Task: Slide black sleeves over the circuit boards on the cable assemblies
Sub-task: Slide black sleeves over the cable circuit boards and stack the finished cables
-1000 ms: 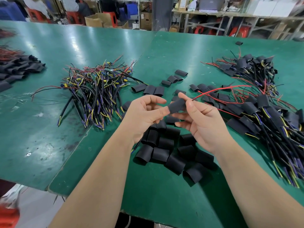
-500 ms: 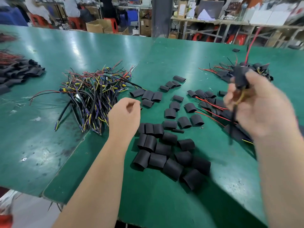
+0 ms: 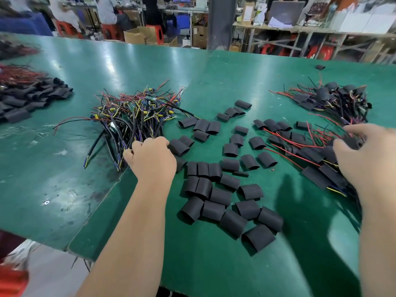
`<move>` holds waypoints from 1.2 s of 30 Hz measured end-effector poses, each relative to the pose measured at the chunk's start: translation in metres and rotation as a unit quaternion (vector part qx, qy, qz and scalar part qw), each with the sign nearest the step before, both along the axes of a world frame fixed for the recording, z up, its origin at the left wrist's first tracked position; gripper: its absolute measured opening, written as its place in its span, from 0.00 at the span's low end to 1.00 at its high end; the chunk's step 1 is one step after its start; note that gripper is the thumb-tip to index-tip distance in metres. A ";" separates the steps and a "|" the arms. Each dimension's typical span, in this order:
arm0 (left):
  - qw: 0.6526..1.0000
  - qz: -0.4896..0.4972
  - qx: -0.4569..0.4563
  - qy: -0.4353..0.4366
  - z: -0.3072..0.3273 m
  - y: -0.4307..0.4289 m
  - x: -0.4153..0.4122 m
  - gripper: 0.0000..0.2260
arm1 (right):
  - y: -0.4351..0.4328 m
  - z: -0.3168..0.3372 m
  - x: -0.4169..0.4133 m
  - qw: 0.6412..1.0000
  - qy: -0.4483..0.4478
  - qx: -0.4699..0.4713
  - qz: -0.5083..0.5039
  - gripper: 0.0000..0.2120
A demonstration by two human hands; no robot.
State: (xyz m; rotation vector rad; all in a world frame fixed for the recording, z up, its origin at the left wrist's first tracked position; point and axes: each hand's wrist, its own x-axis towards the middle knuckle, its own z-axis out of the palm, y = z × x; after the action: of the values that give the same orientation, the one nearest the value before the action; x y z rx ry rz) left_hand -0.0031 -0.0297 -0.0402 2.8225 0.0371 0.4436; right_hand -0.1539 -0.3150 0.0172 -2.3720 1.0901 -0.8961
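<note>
Sleeving done: carried sleeved assembly (image 3: pixel 356 143), pinched in right hand (image 3: pixel 364 159) fingers, to finished pile (image 3: pixel 317 176). Shifted left hand (image 3: pixel 151 159) to bare cable assemblies (image 3: pixel 132 121); grasp there indeterminable.

green table (image 3: pixel 235 69), cable piles (image 3: pixel 132 121), black sleeves (image 3: pixel 227 200)

Glossy green counter (image 3: pixel 235 67) streaked with glare, grey pillar (image 3: pixel 220 22) beyond its far edge, red stools (image 3: pixel 109 31) and cardboard boxes (image 3: pixel 135 36) left of the pillar, cluttered metal shelving (image 3: pixel 300 37) right of it
</note>
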 end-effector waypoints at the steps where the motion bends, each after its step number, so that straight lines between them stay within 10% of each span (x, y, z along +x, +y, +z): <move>1: 0.999 -0.007 -0.031 -0.007 0.001 0.003 0.003 0.12 | 0.006 0.001 0.002 0.999 -0.018 -0.026 0.014 0.15; 11: 0.944 0.001 -0.323 -0.060 0.009 0.016 0.010 0.22 | 0.042 -0.010 0.016 0.978 -0.068 -0.056 0.190 0.07; 19: 0.993 0.090 -0.072 0.007 0.007 0.021 0.023 0.13 | 0.054 -0.018 0.020 0.971 -0.060 -0.038 0.229 0.07; 27: 0.962 0.104 -0.217 -0.131 0.018 0.031 0.020 0.07 | 0.059 -0.021 0.021 0.970 -0.037 -0.021 0.241 0.06; 31: 0.911 -0.094 -0.325 -0.235 0.030 0.019 0.005 0.14 | 0.064 -0.020 0.022 0.966 -0.052 0.062 0.245 0.07; 33: 0.880 -0.214 -0.361 -0.223 0.032 0.006 -0.006 0.14 | 0.069 -0.022 0.025 0.934 -0.073 0.215 0.275 0.07; 36: 0.852 -0.312 -0.396 -0.141 0.029 -0.016 -0.020 0.13 | 0.082 -0.025 0.028 0.740 -0.168 0.544 0.358 0.20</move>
State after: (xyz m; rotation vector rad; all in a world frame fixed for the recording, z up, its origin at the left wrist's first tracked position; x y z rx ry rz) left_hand -0.0234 -0.0462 -0.0108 1.7908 -0.5975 0.5182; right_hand -0.1258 -0.2325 -0.0074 -1.3107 0.2737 -0.2130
